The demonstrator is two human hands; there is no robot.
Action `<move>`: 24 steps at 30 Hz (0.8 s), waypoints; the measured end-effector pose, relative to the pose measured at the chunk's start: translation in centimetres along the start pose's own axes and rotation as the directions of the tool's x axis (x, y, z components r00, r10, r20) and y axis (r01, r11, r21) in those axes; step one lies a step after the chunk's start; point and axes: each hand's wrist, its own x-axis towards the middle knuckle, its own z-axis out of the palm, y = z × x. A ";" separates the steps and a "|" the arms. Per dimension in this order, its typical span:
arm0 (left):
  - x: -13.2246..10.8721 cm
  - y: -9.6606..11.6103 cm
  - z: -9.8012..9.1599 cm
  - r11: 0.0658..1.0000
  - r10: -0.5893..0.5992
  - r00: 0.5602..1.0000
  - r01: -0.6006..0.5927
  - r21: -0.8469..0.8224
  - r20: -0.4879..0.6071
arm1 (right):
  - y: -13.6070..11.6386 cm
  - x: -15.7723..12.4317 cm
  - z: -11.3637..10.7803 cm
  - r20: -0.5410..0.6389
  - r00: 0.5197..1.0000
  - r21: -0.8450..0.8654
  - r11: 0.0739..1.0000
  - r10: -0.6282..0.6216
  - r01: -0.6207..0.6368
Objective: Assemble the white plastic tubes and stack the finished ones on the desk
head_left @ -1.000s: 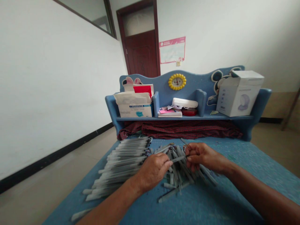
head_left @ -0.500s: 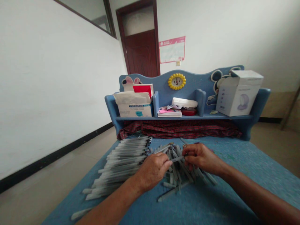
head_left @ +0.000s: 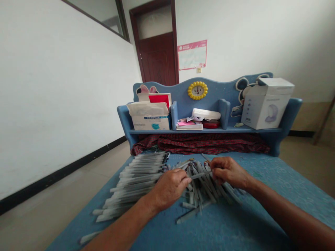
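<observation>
My left hand [head_left: 169, 186] is closed, its thumb and fingers pinching one end of a slim, translucent grey pen [head_left: 199, 175]. At the pen's other end the fingers of my right hand [head_left: 227, 170] are curled together; their tips are partly hidden. Below and around both hands lies a loose heap of similar pens and shorter translucent pieces [head_left: 206, 190], pointing many ways. To the left of my left hand, a row of frosted pens [head_left: 137, 174] lies side by side, with dark ends toward the back. My left forearm covers part of this row.
A single pen [head_left: 90, 237] lies near the front left of the blue table [head_left: 235, 230]. Behind, a blue shelf [head_left: 225, 130] holds a mask box [head_left: 150, 122], papers, a red round case and a white carton [head_left: 267, 104]. Checked cloth [head_left: 199, 143] lies beneath the shelf.
My right hand has moved slightly right and up, and more of the pen shows between the hands. The left hand has stayed almost in place.
</observation>
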 end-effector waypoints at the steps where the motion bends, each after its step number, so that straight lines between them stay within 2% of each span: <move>1: 0.0 -0.1 -0.1 1.000 -0.003 1.000 0.003 0.003 0.003 | 0.1 0.1 -0.3 -0.012 1.000 -0.001 1.000 0.010 -0.010; 8: 0.1 -0.7 -0.5 1.000 -0.030 1.000 0.030 0.003 0.003 | 0.8 0.4 -1.6 -0.030 0.998 -0.005 0.998 0.062 -0.063; 20: 0.1 -0.2 -0.6 0.999 -0.041 0.999 0.040 0.021 0.019 | 0.4 0.0 -0.9 0.080 0.995 0.007 0.999 0.053 -0.054; 24: 0.2 -0.4 -1.0 0.998 -0.054 0.998 0.054 0.013 0.025 | 0.8 0.1 -2.2 0.031 0.999 0.008 1.000 0.028 -0.028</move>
